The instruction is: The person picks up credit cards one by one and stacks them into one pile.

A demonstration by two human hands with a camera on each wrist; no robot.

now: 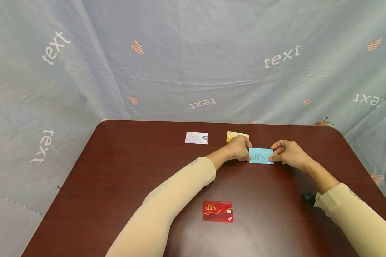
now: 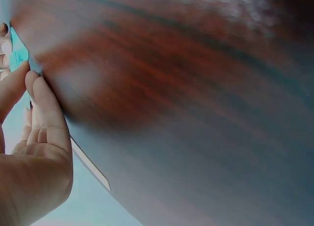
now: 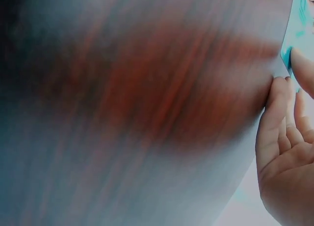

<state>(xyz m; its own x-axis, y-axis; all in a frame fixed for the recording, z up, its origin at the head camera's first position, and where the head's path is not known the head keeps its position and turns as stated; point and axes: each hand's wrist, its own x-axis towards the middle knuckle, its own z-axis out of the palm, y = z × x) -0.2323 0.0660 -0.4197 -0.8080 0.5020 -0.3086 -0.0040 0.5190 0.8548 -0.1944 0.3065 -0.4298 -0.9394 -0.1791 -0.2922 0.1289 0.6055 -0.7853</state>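
Note:
A light blue VIP card (image 1: 258, 156) is held between both hands toward the back right of the table, its lettering upside down in the head view. My left hand (image 1: 239, 147) pinches its left end between thumb and fingers. At the opposite end, my right hand (image 1: 289, 154) grips the card with the thumb on its face. The left wrist view has the blue card (image 2: 19, 52) at its left edge, beyond the thumb tip. Only part of the card (image 3: 303, 15) shows in the right wrist view. Just behind the left hand lies a yellow card (image 1: 234, 134), partly covered by it.
A silver VIP card (image 1: 196, 138) lies near the table's back edge, left of the yellow one. Closer to the front is a red VIP card (image 1: 217, 211), beside the left sleeve (image 1: 167, 203). A grey-blue cloth (image 1: 180, 64) hangs behind the dark wooden table (image 1: 122, 171).

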